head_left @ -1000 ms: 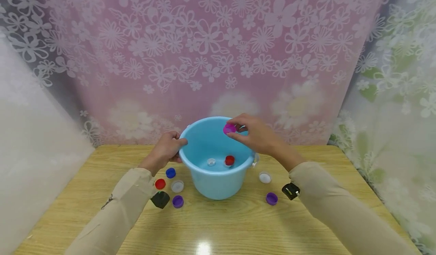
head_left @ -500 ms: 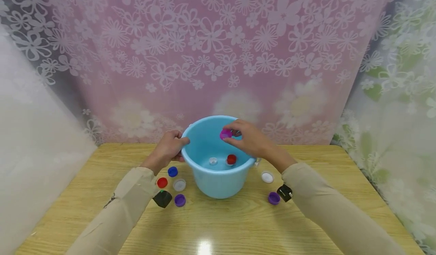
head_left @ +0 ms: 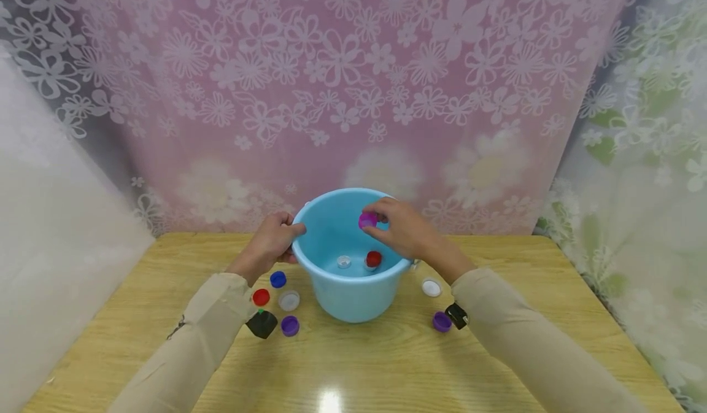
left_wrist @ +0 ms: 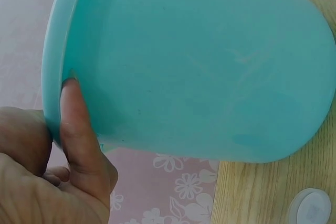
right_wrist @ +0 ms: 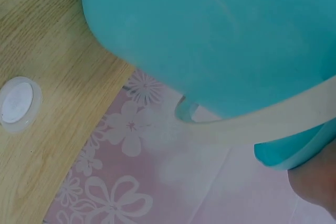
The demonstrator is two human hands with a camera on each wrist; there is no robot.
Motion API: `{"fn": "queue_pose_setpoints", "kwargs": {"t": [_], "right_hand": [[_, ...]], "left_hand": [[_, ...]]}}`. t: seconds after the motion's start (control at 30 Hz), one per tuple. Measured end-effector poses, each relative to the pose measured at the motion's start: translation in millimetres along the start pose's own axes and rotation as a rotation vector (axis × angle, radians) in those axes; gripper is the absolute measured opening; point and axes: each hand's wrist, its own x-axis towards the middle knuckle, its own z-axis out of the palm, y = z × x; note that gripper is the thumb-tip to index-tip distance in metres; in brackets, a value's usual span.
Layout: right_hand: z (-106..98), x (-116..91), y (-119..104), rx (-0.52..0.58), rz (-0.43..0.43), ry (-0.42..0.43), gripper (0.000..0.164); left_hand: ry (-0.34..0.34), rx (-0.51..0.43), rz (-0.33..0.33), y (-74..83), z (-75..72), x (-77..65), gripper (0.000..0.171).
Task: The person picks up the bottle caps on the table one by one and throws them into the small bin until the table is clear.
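Observation:
A light blue bucket (head_left: 356,296) stands on the wooden table, tilted slightly toward me. My left hand (head_left: 270,244) grips its left rim, thumb over the edge; the left wrist view shows the hand (left_wrist: 79,166) pinching the rim. Over the bucket's right side, my right hand (head_left: 405,229) pinches a magenta bottle cap (head_left: 367,220) between thumb and fingers. Inside on the bottom lie a clear cap (head_left: 343,261) and a red cap (head_left: 374,259) resting over a pale one. In the right wrist view the bucket's white handle (right_wrist: 262,124) hides most of the right hand.
Left of the bucket lie a blue cap (head_left: 278,279), a red cap (head_left: 261,297), a white cap (head_left: 289,301) and a purple cap (head_left: 289,325). To its right are a white cap (head_left: 431,288) and a purple cap (head_left: 442,321). A floral curtain (head_left: 353,94) hangs behind the table.
My right hand has lowered slightly with the magenta cap, further into the bucket's mouth. The left hand keeps its grip on the rim.

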Motion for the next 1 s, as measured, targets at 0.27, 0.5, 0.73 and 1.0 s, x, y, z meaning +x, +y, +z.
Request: {"fn": "queue_pose_setpoints", "kwargs": {"t": [0.27, 0.5, 0.73, 1.0], "right_hand": [[1, -1, 0, -0.019, 0.04, -0.021, 0.037], [0, -1, -1, -0.006, 0.053, -0.023, 0.039], [2, -3, 2, 0.152, 0.013, 0.097, 0.03], [0, -17, 28, 0.377, 0.004, 0.333, 0.028]], "left_hand": [[0.0, 0.0, 0.005, 0.2, 1.0, -2.2, 0.019], [-0.005, -0.012, 0.002, -0.4, 0.7, -1.5, 0.019], [0.004, 0.003, -0.005, -0.1, -0.9, -1.9, 0.019], [0.013, 0.003, -0.006, 0.1, 0.5, -1.1, 0.019]]}}
